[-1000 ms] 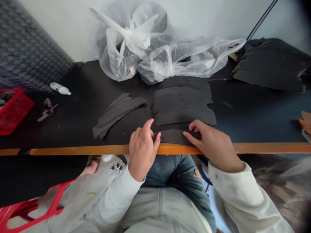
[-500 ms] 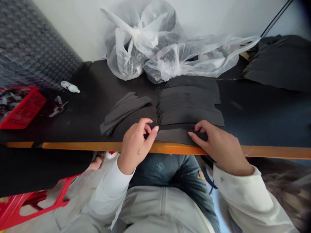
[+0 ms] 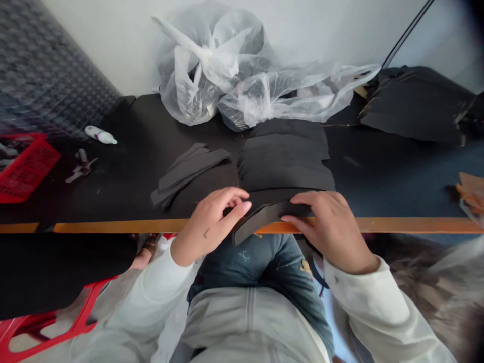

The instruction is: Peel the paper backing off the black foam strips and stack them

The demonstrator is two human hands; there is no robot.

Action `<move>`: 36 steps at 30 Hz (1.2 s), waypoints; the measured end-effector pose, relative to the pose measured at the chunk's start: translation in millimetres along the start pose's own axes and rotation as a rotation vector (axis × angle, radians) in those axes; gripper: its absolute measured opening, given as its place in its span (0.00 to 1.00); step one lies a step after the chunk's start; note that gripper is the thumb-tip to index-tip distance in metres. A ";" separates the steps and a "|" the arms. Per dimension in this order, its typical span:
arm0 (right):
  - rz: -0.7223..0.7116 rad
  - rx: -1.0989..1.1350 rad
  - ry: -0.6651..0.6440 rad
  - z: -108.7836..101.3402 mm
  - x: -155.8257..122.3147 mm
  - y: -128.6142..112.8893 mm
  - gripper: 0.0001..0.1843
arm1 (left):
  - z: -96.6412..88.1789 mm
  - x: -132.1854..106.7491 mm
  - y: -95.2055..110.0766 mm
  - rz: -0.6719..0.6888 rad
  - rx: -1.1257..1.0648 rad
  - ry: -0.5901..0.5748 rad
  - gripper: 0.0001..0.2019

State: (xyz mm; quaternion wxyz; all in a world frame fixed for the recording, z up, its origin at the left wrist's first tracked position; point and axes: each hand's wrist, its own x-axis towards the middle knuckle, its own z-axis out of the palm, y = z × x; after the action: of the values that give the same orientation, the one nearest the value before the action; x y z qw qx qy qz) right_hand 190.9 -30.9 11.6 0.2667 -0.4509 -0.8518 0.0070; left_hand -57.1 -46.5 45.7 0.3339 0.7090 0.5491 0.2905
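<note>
In our right hand, the grip pinches a dark strip near its right end, between thumb and fingers. From there the strip's long axis runs leftward and toward our body, its left end overhanging the counter. Our left hand, thumb and forefinger slightly parted, is nearer that end; contact is unclear. Overlapping dark pieces lie just beyond.
</note>
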 end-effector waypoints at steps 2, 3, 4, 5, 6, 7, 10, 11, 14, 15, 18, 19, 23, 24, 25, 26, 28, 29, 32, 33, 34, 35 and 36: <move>-0.106 0.022 -0.029 -3.5 5.8 -4.4 0.10 | -3.1 15.0 7.5 0.035 -0.048 -0.088 0.12; -0.131 0.020 -0.037 -5.6 9.2 -7.6 0.08 | -3.2 22.9 9.6 0.044 -0.087 -0.163 0.12; -0.142 0.006 -0.041 -7.6 12.3 -11.2 0.08 | -2.6 30.2 10.7 0.052 -0.117 -0.241 0.13; -0.141 -0.018 -0.041 -9.4 14.8 -15.0 0.08 | -1.6 36.5 10.8 0.057 -0.133 -0.303 0.13; -0.133 -0.050 -0.035 -10.9 16.5 -18.8 0.09 | -0.3 41.7 10.1 0.053 -0.144 -0.346 0.14; -0.124 -0.083 -0.024 -12.0 17.3 -22.4 0.09 | 1.1 45.6 8.8 0.030 -0.165 -0.376 0.15; -0.126 -0.168 0.028 -12.2 14.6 -31.6 0.10 | 5.3 51.0 3.0 -0.163 -0.356 -0.430 0.15; -0.131 -0.186 0.049 -11.1 12.8 -34.1 0.11 | 6.9 51.5 1.2 -0.244 -0.439 -0.437 0.14; -0.162 -0.220 0.145 -5.6 7.3 -40.3 0.13 | 11.9 51.6 -1.6 -0.395 -0.574 -0.393 0.14; -0.182 -0.224 0.187 -3.8 5.4 -42.2 0.12 | 13.5 51.4 -1.3 -0.397 -0.563 -0.355 0.14; -0.242 -0.210 0.276 -2.1 -2.6 -50.3 0.09 | 17.0 50.7 1.7 -0.248 -0.392 -0.263 0.16; -0.249 -0.189 0.292 -3.5 -6.6 -54.6 0.08 | 17.5 50.8 2.5 -0.160 -0.304 -0.237 0.16; -0.287 -0.021 0.342 -17.6 -26.0 -78.7 0.09 | 16.5 54.9 0.1 0.084 0.067 -0.003 0.17; -0.286 0.020 0.328 -21.8 -29.2 -84.1 0.08 | 16.1 56.9 -1.7 0.113 0.108 0.016 0.16; -0.268 0.046 0.304 -25.2 -30.7 -87.9 0.07 | 16.0 59.2 -3.4 0.142 0.116 -0.007 0.16; -0.229 0.056 0.275 -27.7 -30.2 -89.5 0.06 | 16.3 61.8 -4.9 0.176 0.095 -0.074 0.15; -0.121 0.054 0.235 -28.8 -23.1 -85.5 0.08 | 17.7 67.5 -6.8 0.260 0.021 -0.243 0.14; -0.077 0.059 0.220 -27.4 -17.2 -80.1 0.09 | 18.4 70.2 -7.0 0.303 -0.012 -0.317 0.14; 0.035 0.167 0.131 -18.2 3.5 -57.8 0.06 | 18.2 72.3 -5.9 0.407 -0.039 -0.325 0.12; 0.078 0.227 0.090 -14.5 9.6 -50.6 0.05 | 17.2 68.8 -5.3 0.421 -0.020 -0.228 0.11; 0.123 0.290 0.051 -10.9 14.7 -44.1 0.05 | 16.2 62.2 -4.8 0.423 0.006 -0.109 0.11; 0.167 0.346 0.019 -7.6 18.7 -38.5 0.04 | 15.6 52.7 -4.6 0.419 0.032 0.009 0.10; 0.205 0.387 -0.005 -4.7 21.6 -33.9 0.04 | 15.7 40.5 -4.6 0.416 0.060 0.104 0.09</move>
State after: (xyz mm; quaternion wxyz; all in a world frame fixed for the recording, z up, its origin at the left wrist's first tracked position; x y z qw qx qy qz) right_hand 157.5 -35.4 33.8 0.3440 -0.4756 -0.7849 0.1986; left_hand -38.3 -8.7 34.4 0.2164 0.8007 0.4158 0.3730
